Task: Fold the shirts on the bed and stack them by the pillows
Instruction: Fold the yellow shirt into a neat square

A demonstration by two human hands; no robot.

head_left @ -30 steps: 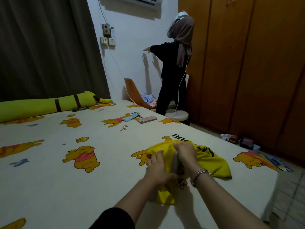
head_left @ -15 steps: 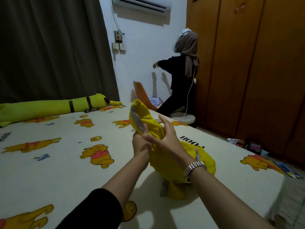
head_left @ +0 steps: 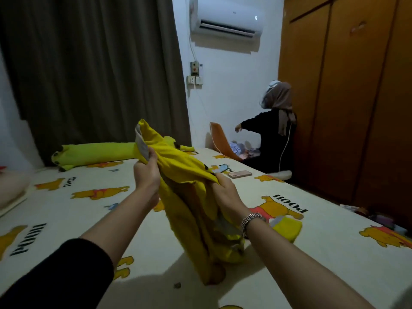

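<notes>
Two hands hold the yellow shirt [head_left: 189, 197] bunched at frame centre above the bed [head_left: 66, 219]: my left hand [head_left: 147, 175] clamps the collar, my right hand [head_left: 227, 195] pinches a fold. It looks light and floppy; I'd grip the shoulders.

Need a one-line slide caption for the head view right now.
Left hand and right hand grip a crumpled yellow cotton shirt above the cartoon-bear bedsheet.

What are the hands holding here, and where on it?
Yellow shirt: left hand bunches its raised upper end, right hand grips a fold mid-garment.
</notes>
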